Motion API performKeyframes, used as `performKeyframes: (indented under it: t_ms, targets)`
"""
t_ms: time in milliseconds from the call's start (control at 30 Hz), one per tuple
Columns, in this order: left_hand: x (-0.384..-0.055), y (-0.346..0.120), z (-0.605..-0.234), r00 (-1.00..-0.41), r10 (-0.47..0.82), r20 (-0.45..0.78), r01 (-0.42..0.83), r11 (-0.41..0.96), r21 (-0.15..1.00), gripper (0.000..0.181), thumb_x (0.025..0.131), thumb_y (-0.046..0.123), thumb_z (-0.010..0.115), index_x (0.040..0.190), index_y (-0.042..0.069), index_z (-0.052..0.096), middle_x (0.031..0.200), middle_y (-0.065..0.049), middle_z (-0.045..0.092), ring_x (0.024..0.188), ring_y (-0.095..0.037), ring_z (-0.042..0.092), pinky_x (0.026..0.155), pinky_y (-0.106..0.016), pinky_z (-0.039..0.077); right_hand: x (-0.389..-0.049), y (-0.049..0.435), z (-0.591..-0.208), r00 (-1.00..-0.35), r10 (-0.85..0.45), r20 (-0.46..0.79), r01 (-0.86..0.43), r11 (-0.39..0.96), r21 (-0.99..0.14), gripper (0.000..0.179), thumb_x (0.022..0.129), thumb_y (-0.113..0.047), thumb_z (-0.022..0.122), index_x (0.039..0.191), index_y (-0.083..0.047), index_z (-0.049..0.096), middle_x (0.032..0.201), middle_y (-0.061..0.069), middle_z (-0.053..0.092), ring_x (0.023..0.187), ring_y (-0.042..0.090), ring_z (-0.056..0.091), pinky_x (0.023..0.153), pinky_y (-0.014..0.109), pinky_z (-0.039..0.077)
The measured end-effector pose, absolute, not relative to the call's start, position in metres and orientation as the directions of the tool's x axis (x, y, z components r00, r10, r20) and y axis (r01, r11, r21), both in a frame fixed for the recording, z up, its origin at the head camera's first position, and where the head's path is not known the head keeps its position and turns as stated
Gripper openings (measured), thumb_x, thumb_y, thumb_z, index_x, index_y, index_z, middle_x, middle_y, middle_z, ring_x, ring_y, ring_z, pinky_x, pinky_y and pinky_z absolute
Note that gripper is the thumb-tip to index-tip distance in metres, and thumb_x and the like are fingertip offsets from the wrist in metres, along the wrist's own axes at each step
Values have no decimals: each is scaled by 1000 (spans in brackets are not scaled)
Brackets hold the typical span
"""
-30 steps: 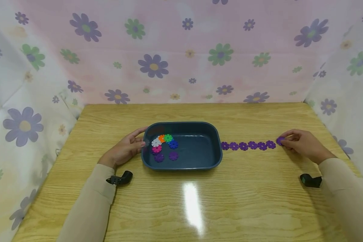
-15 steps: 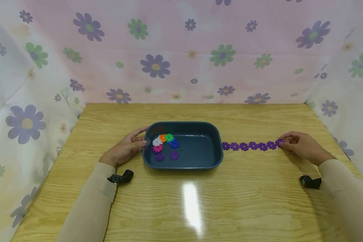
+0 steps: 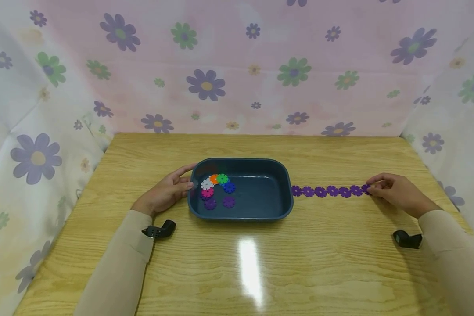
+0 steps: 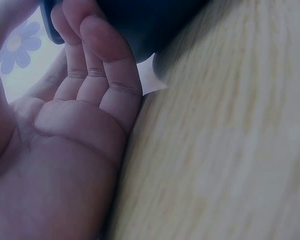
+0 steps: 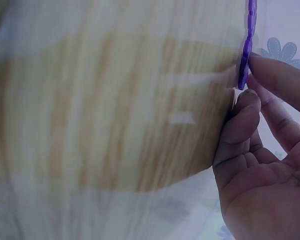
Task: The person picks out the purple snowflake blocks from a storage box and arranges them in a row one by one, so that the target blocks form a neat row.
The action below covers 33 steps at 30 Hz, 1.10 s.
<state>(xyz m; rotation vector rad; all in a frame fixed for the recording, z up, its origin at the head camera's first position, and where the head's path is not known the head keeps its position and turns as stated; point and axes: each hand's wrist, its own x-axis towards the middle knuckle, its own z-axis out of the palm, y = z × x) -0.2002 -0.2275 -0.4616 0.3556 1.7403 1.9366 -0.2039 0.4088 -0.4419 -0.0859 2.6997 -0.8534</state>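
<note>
A row of several purple snowflake discs (image 3: 320, 192) lies on the table, running right from the tub. At its right end my right hand (image 3: 399, 193) holds the last purple disc (image 3: 365, 188) between thumb and fingertips, close to its neighbour. In the right wrist view the purple disc (image 5: 244, 70) shows edge-on at the fingertips. My left hand (image 3: 162, 193) grips the left end of the dark blue tub (image 3: 241, 218), thumb at the rim. In the left wrist view its fingers (image 4: 110, 45) bend against the tub wall.
Inside the tub's left part lie several snowflake discs, among them a white disc (image 3: 207, 184), a green disc (image 3: 223, 178), a blue disc (image 3: 229, 187) and a purple disc (image 3: 228, 202). The wooden table (image 3: 300, 263) ends at a floral curtain (image 3: 237, 52).
My right hand has moved the last purple disc slightly left and down to the end of the row, closing the gap. The left hand stays on the tub. The head view shifts slightly.
</note>
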Motion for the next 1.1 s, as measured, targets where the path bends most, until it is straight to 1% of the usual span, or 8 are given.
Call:
performKeyframes:
  t_ms: [100, 233, 333, 500, 633, 833, 1000, 1100]
  targets:
    - [-199, -227, -460, -838, 525, -147, -201, -47, 979, 65, 102, 8, 55, 159, 15, 23, 123, -8, 60, 109, -13, 64, 94, -28, 56, -204, 408, -440, -953, -146, -266, 29, 829, -559, 48, 102, -41, 56, 131, -3, 56, 103, 13, 62, 76, 10, 55, 63, 28, 49]
    - [-201, -224, -460, -833, 535, -141, -200, -55, 978, 66, 102, 7, 55, 159, 15, 23, 125, -8, 60, 109, -13, 64, 93, -28, 56, -200, 394, -425, -971, -132, -200, -1, 837, -547, 51, 102, -46, 53, 132, -5, 56, 117, 21, 57, 85, 13, 60, 65, 33, 52]
    - [-202, -224, -462, -829, 542, -136, -199, -60, 978, 66, 103, 6, 54, 160, 16, 22, 126, -8, 60, 109, -14, 64, 93, -28, 56, -200, 359, -402, -978, -147, -145, -37, 817, -576, 48, 101, -47, 53, 130, -9, 58, 117, 17, 57, 89, 17, 61, 63, 35, 50]
    - [-202, -227, -464, -831, 538, -141, -205, -60, 977, 66, 102, 4, 53, 159, 15, 23, 125, -8, 59, 110, -14, 64, 94, -28, 56, -206, 276, -357, -951, -287, -113, -157, 766, -623, 39, 101, -45, 55, 128, -16, 60, 107, 10, 62, 84, 18, 63, 64, 35, 52]
    - [-200, -230, -462, -831, 538, -143, -207, -59, 977, 67, 102, 6, 55, 159, 16, 22, 125, -9, 58, 109, -14, 63, 94, -28, 56, -213, 207, -335, -883, -462, -87, -302, 700, -647, 29, 101, -36, 59, 122, -18, 64, 101, 8, 65, 83, 19, 64, 69, 34, 55]
    - [-199, -233, -463, -832, 540, -123, -192, -73, 979, 65, 102, 5, 54, 159, 13, 23, 126, -9, 60, 110, -14, 64, 94, -29, 56, -228, 115, -340, -705, -707, -54, -501, 551, -667, 17, 99, -20, 65, 114, -16, 69, 95, 2, 66, 80, 16, 62, 74, 32, 53]
    - [-200, -230, -463, -831, 542, -127, -194, -68, 979, 64, 103, 8, 54, 159, 15, 24, 127, -8, 61, 110, -14, 64, 94, -29, 55, -238, 68, -357, -600, -793, -109, -534, 499, -683, 16, 98, -16, 65, 113, -12, 70, 88, 1, 66, 79, 16, 58, 77, 30, 52]
    - [-201, -228, -462, -828, 544, -135, -197, -57, 979, 64, 103, 9, 53, 159, 16, 23, 127, -8, 60, 110, -14, 64, 94, -29, 55, -242, 50, -367, -561, -816, -143, -534, 488, -690, 19, 98, -15, 65, 115, -10, 71, 93, 2, 67, 83, 16, 60, 78, 29, 53]
